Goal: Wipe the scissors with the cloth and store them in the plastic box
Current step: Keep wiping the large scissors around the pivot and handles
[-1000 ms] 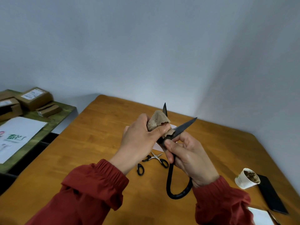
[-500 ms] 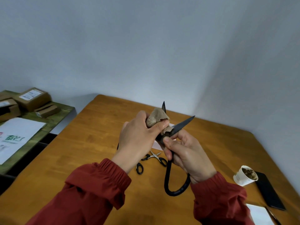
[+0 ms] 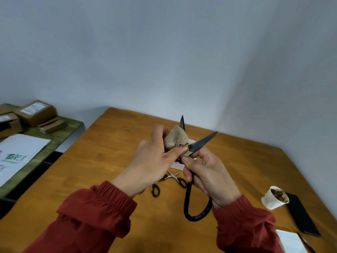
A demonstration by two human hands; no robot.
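Observation:
My right hand [image 3: 209,178] grips the large black scissors [image 3: 197,209] by their looped handle, held above the wooden table [image 3: 102,157]. The two dark blades are spread apart and point up and away. My left hand [image 3: 155,159] pinches a bunched beige cloth [image 3: 176,139] around the left blade near the pivot. Two small scissors [image 3: 171,181] with black handles lie on the table below my hands. No plastic box shows in the head view.
A white paper cup [image 3: 274,197] with brown residue stands at the right beside a black flat object [image 3: 300,216]. A white sheet [image 3: 177,165] lies under my hands. To the left is a green side table [image 3: 60,136] with cardboard boxes [image 3: 36,112] and a white paper.
The cloth in my left hand has slid slightly along the left blade. Both hands and the scissors have stayed in nearly the same place above the table.

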